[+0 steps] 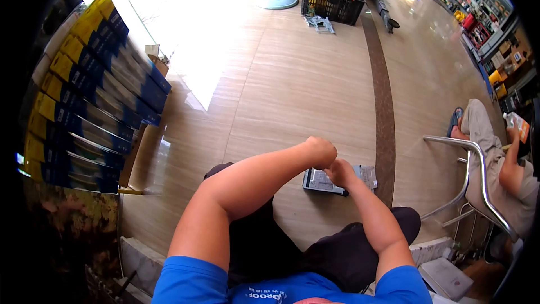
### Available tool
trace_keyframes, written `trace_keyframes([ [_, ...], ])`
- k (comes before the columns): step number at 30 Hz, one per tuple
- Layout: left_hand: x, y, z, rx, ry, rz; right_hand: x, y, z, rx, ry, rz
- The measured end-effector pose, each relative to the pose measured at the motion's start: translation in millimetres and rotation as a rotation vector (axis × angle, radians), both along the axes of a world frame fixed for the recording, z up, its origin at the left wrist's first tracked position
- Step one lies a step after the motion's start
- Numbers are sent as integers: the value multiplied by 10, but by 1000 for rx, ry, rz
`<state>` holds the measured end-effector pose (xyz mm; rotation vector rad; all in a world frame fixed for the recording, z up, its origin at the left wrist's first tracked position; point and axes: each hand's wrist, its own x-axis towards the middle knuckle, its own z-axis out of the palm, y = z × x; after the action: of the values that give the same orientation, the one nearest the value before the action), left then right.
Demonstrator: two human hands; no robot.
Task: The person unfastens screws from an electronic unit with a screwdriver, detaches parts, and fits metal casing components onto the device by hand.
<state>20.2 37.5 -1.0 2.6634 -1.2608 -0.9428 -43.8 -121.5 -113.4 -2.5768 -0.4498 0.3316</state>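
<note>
Flat metal-cased box (316,180) on tiled floor (298,90), right of centre in the lower half of the frame. Left hand (322,152) above it, curled nearly into a fist; right hand (340,173) against it, fingers bent, over the box. Cannot tell what either grips. Upper right: black crate (333,4). Far left: rack of blue-and-yellow packets (84,95). Right edge: seated person (509,174), metal-framed chair (478,160).

Boxy metallic device (316,180), grey-topped with a dark edge, flat on the glossy tan floor (304,90)
</note>
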Motion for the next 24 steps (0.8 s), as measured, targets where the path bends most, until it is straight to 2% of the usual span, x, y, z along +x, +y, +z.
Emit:
trace_keyframes([
  [5,6,6,-12,-48,3,-6,9,-5,12,6,12,-16],
  [7,14,-23,-36,28,-6,-21,-22,23,63,25,13,-31],
  [15,32,-23,2,29,8,2,-12,55,106,149,-22,-81],
  [18,59,-14,-14,9,19,3,10,10,-35,88,-19,-126],
  [20,46,-9,11,-13,20,-8,15,60,23,283,-135,-138],
  [21,33,3,53,-34,26,28,7,88,105,272,-84,-197],
  [24,43,1,17,-63,45,15,4,30,-17,206,-126,-153],
])
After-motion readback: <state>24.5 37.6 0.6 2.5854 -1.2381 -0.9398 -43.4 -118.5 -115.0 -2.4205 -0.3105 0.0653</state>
